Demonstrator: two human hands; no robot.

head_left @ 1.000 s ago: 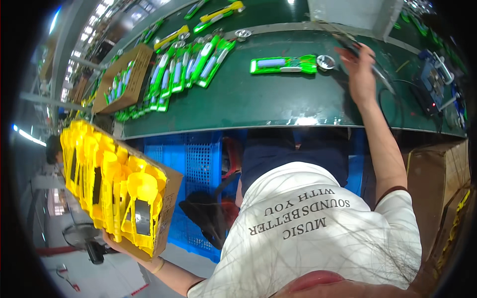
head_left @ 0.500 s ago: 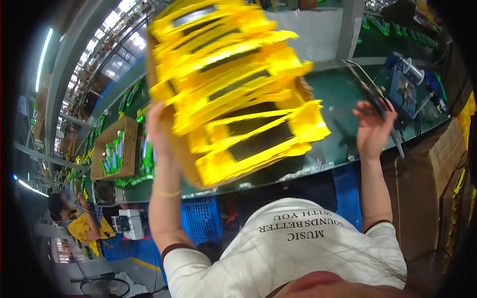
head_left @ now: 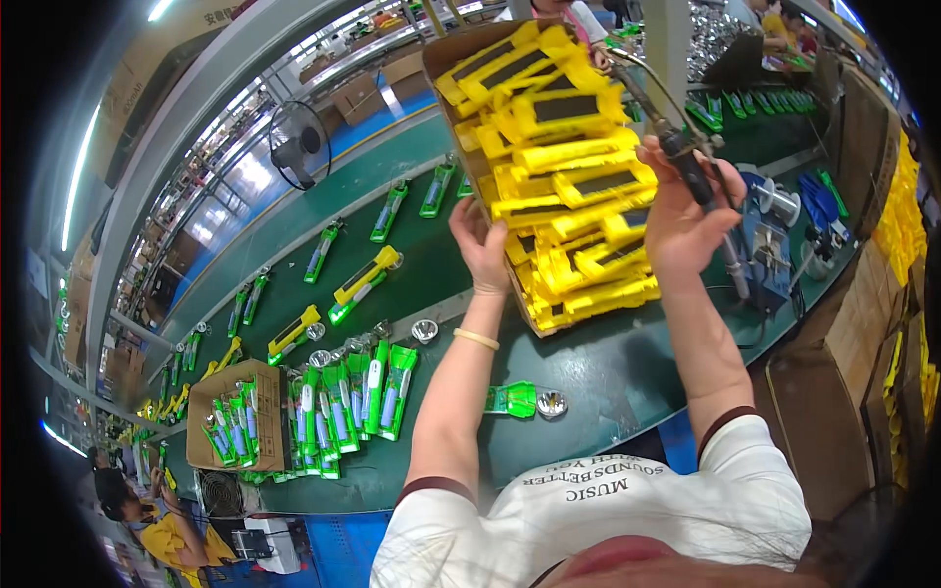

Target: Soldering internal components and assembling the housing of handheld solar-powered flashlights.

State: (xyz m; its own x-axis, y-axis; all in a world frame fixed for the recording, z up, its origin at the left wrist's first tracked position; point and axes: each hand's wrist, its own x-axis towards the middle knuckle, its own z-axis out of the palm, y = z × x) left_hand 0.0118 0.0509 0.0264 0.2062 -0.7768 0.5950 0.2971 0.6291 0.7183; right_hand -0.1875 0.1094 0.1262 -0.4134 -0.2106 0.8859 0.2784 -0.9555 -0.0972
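A cardboard box (head_left: 469, 147) packed with yellow plastic frames (head_left: 578, 181), several with black strips, leans over the green bench. My left hand (head_left: 480, 247) grips its near left wall, thumb near the rim. Close to the box's right side, my right hand (head_left: 691, 211) is closed around a soldering iron (head_left: 694, 176) with a black handle, its metal end pointing down and right. Whether that hand also touches the box cannot be made out. Below the box lies a green part with a silver reflector (head_left: 552, 403).
On the left stand a pile of green torch bodies (head_left: 338, 402) and a small carton (head_left: 279, 431) of more. Green and yellow parts lie along the conveyor (head_left: 294, 230). To the right are a blue stand (head_left: 769, 245) and a wire spool (head_left: 777, 204). A co-worker (head_left: 162, 519) sits far left.
The box has moved away from me and to the right. My right hand has moved up and left with the soldering iron, nearer the box. More of the bench now shows.
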